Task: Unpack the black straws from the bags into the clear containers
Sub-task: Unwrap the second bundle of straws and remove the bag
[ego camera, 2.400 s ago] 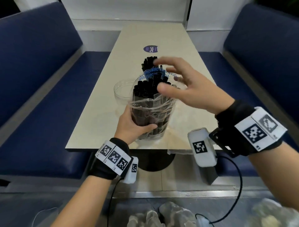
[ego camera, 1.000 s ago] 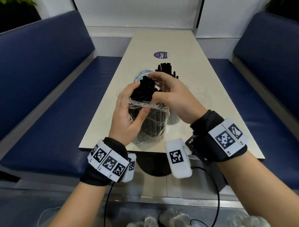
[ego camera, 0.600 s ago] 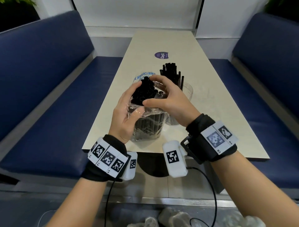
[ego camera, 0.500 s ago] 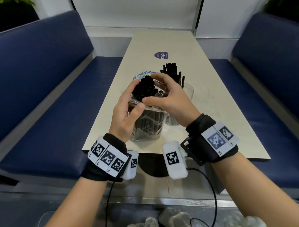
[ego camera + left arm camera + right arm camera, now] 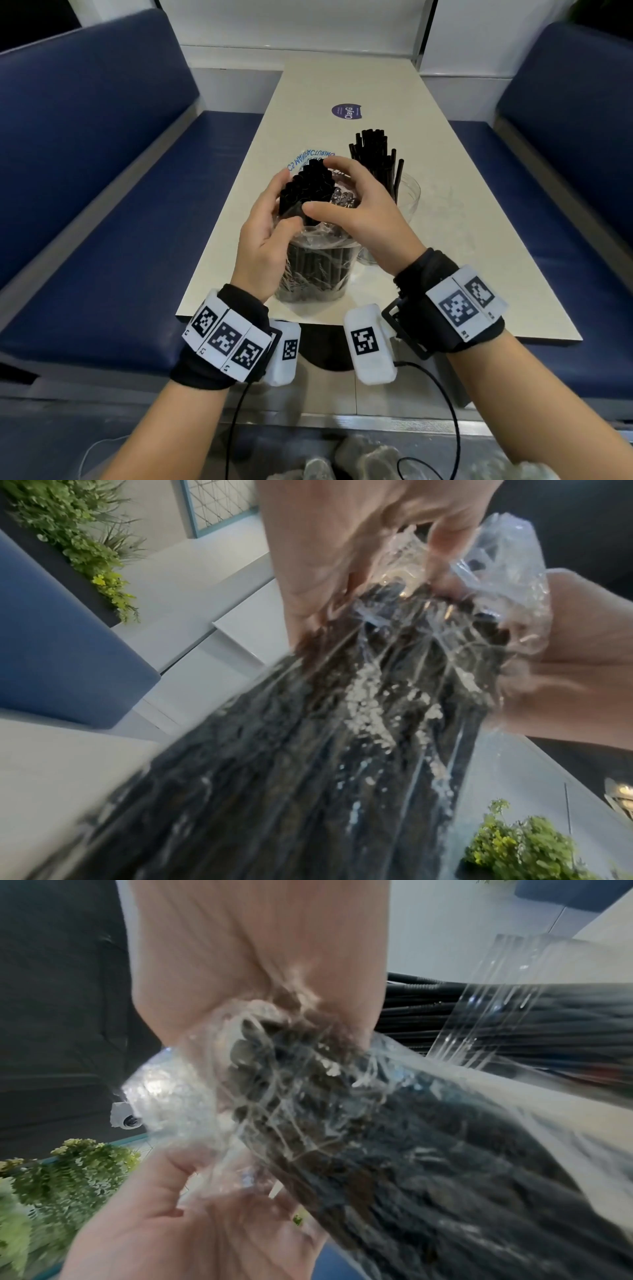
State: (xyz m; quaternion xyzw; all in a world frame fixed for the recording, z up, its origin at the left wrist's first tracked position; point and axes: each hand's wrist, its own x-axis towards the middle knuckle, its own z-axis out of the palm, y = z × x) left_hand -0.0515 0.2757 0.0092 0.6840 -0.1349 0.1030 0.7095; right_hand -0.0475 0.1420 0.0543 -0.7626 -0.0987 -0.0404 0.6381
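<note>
Left hand (image 5: 265, 236) curled round the near side of the straw bundle (image 5: 308, 192), thumb pressing the crumpled plastic bag (image 5: 317, 240) against it. Right hand (image 5: 359, 209) cupped over the far side, fingertips on the straw tops, thumb pinching the front of the bundle next to the left thumb. Both hands gripping the same bundle, close together.

Change: 2.4 s back only the left hand held the bagged bundle and the right was spread in the air above it; since about a second ago both hands have been clamped on. The bag has been worked down: its bunched edge now sits about level with the near clear container's (image 5: 313, 274) rim and the black straw tops stand bare above it. Judgement: bundle is seated in the container, bag still round its lower part, so the bag has yet to come out.

Counts: two hands, two clear containers on the table (image 5: 445, 274). Near one holds the bundle being worked; far container (image 5: 409, 195), just behind the right hand, already holds loose black straws (image 5: 373, 150) standing up. One bag on the bundle; printed plastic (image 5: 308, 159) behind the hands, cannot tell if it's a separate bag. Straws too many to count. One round sticker (image 5: 346, 111) farther up the table.
</note>
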